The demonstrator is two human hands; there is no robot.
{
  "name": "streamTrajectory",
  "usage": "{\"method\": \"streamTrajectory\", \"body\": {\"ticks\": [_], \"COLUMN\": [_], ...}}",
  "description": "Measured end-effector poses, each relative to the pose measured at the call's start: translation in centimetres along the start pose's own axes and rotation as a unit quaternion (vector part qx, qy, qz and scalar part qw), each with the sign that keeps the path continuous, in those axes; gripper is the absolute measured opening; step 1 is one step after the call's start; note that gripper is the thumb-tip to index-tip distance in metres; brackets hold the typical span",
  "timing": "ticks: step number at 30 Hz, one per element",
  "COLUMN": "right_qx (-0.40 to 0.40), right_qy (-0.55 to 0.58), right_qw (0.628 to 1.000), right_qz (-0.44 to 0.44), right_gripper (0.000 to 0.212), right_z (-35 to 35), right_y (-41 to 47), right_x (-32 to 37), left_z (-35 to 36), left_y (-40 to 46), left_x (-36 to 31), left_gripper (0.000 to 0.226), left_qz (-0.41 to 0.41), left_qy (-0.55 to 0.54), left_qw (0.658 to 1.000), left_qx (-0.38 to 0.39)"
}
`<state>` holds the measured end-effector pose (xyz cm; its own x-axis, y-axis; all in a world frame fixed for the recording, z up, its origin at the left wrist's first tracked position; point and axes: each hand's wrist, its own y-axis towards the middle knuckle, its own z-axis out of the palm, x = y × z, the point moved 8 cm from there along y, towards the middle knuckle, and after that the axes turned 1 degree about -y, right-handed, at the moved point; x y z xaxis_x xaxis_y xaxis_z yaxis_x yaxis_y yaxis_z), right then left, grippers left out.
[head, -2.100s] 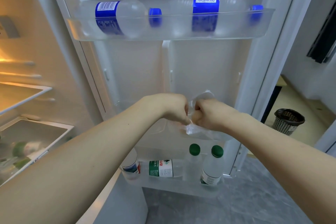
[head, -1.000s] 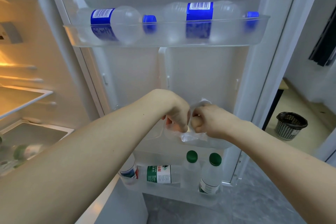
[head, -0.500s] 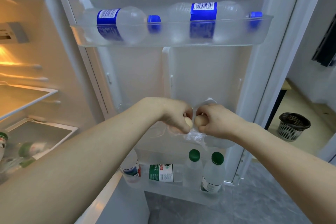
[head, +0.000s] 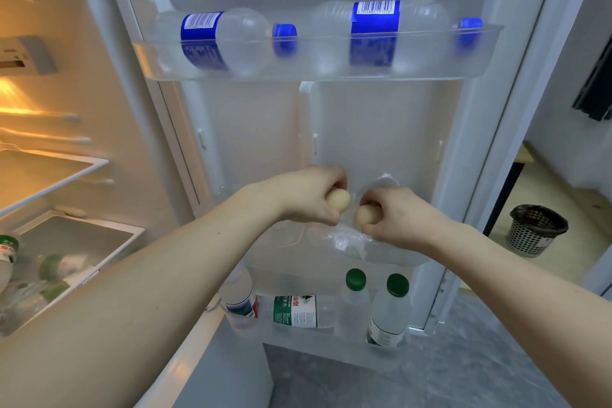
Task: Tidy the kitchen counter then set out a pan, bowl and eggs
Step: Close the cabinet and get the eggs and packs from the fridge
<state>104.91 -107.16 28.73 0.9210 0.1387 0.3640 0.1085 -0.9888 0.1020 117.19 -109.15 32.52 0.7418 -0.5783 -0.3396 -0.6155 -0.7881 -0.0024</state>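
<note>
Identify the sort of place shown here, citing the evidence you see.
Probably a home kitchen, at an open white fridge door: blue-labelled clear plastic water bottles lie in its top shelf, and both hands hold beige eggs.

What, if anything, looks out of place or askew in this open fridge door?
Little stands out. The two blue-capped bottles in the top door shelf lie on their sides, and one green-label bottle in the bottom shelf does too. The left hand and right hand each hold an egg intact above a crumpled clear bag.
</note>
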Motion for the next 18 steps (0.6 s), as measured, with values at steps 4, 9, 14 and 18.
{"method": "streamTrajectory", "body": {"ticks": [4,9,14,18], "right_qx": [-0.016,-0.021,-0.014,-0.013], "right_qy": [0.016,0.023,0.023,0.022], "right_qw": [1.000,0.999,0.999,0.999], "right_qz": [0.014,0.023,0.030,0.034], "right_gripper": [0.011,0.010,0.011,0.012], "right_z": [-0.3,-0.1,0.1,0.1], "right_y": [-0.1,-0.1,-0.2,-0.3], "right_x": [-0.3,-0.4,-0.5,-0.6], "left_z": [-0.9,-0.9,-1.0,-1.3], "left_y": [-0.6,-1.1,-1.4,-1.8], "left_x": [-0.3,-0.6,-0.7,-0.2], "left_gripper": [0.029,0.039,0.030,0.035], "left_qz": [0.020,0.041,0.058,0.049], "left_qy": [-0.011,-0.010,-0.043,-0.115], "left_qw": [0.999,0.996,0.992,0.982], "left_qx": [-0.047,-0.075,-0.105,-0.142]}}
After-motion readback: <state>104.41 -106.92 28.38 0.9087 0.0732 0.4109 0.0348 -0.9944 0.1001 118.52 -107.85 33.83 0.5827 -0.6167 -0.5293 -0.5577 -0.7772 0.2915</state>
